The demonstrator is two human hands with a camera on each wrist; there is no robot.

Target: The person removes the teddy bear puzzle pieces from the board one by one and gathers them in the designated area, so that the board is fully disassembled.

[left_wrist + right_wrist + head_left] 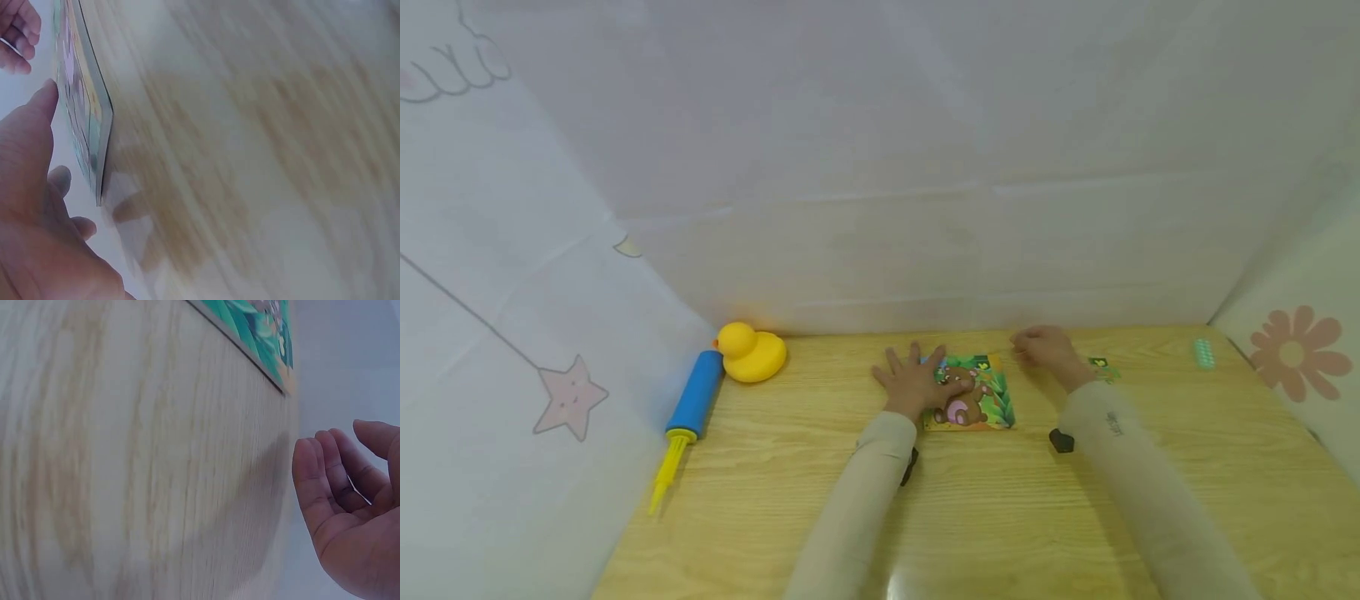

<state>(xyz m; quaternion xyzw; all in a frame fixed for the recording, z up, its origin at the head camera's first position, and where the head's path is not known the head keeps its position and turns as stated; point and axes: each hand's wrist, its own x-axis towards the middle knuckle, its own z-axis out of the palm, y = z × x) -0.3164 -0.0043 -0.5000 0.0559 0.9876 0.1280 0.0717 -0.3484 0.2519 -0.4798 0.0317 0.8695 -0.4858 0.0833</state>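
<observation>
A flat picture puzzle (1000,400) with a cartoon brown animal among green leaves lies on the wooden table, thin seams crossing its face in the left wrist view. Over its left part my left hand (913,385) is spread wide, covering some of the picture. In the left wrist view the thumb (45,103) is beside the puzzle's face. To the right of the puzzle, my right hand (1043,350) hangs just above the table with loosely curved fingers. Nothing shows between those fingers (309,475) in the right wrist view.
A small green printed piece (1102,369) lies beside my right wrist. Farther right is a pale green dotted item (1204,353). On the left are a yellow rubber duck (752,354) and a blue and yellow hand pump (696,396). Pale fabric walls (880,250) enclose the table.
</observation>
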